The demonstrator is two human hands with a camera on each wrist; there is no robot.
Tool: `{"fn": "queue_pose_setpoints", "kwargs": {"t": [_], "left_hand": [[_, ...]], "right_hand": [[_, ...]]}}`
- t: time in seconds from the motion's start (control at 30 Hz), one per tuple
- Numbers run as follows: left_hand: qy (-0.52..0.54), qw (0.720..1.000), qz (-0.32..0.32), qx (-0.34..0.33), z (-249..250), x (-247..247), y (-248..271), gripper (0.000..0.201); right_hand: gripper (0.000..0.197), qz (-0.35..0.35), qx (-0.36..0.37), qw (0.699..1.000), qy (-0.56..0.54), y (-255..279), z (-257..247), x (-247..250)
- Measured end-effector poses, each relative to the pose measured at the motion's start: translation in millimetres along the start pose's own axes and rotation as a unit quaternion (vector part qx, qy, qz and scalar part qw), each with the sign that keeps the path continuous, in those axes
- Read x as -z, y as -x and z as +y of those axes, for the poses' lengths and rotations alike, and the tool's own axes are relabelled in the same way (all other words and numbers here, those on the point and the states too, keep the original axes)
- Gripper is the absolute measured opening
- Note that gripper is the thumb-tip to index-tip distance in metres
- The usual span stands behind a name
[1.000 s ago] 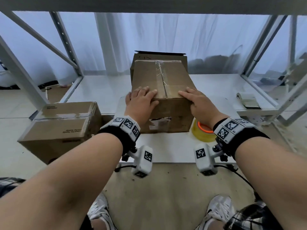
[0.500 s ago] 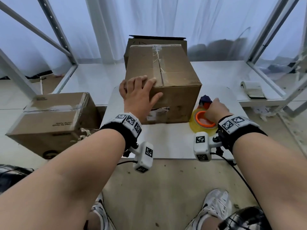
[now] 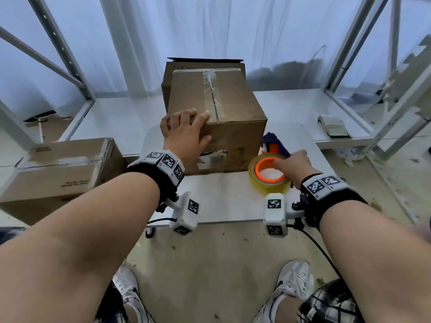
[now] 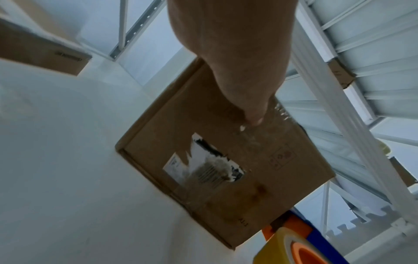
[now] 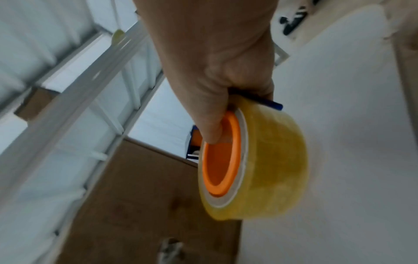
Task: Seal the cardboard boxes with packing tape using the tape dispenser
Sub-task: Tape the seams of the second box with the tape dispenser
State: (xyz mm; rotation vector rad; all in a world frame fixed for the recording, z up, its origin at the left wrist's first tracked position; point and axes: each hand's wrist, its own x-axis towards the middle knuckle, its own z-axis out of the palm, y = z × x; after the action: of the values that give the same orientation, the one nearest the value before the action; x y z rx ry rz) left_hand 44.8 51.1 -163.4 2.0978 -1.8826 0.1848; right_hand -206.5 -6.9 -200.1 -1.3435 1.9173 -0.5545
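Left hand (image 3: 184, 134) lies flat over the near top edge of the cardboard box (image 3: 233, 136), fingers (image 3: 200, 116) straight and spread on the lid, thumb pressed down the front face – nothing gripped. The tips reach the clear tape strip (image 3: 211, 96) running along the lid seam, just ahead of them. A torn white label (image 4: 203, 167) sits on the front face, below the thumb.

Right hand (image 3: 293, 166) grips the tape dispenser (image 5: 248, 160): thumb hooked inside the orange core, the other fingers curled round the blue frame (largely hidden behind the yellowish roll). The roll is just right of the box, near the white counter (image 3: 221, 206); whether it touches the counter cannot be told.

Beyond the left-hand fingers a second box (image 3: 203, 66) stands directly behind the first. Well left of that hand – a taped box (image 3: 58, 173).
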Motion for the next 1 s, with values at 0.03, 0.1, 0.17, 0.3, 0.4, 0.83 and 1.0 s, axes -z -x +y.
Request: {"fn": "queue_pose_setpoints", "kwargs": {"t": [0.03,0.1,0.17,0.3,0.4,0.83,1.0], "left_hand": [[-0.005,1.0,-0.03,-0.004,0,7,-3,0.059],[-0.014,0.995,-0.093,-0.015,0,24,-8,0.064],[-0.023,0.987,-0.158,-0.025,-1,42,-12,0.065],[-0.048,0.981,-0.188,0.024,-11,69,-7,0.052],[0.028,0.985,-0.166,0.026,-21,72,4,0.046],[0.11,0.973,-0.204,-0.02,-46,81,-22,0.036],[0.419,0.889,-0.146,0.107,-53,91,-23,0.042]], "right_hand": [[0.06,0.0,0.001,0.999,-0.04,6,-3,4],[0.049,-0.001,0.028,0.993,-0.111,20,-12,14],[0.031,0.006,0.07,0.985,-0.157,35,-24,26],[0.053,-0.004,0.165,0.966,-0.201,60,-44,43],[0.057,-0.045,0.241,0.952,-0.183,79,-65,48],[0.07,-0.208,0.379,0.897,0.093,65,-147,26],[0.066,-0.21,0.41,0.878,0.127,53,-148,17]]}}
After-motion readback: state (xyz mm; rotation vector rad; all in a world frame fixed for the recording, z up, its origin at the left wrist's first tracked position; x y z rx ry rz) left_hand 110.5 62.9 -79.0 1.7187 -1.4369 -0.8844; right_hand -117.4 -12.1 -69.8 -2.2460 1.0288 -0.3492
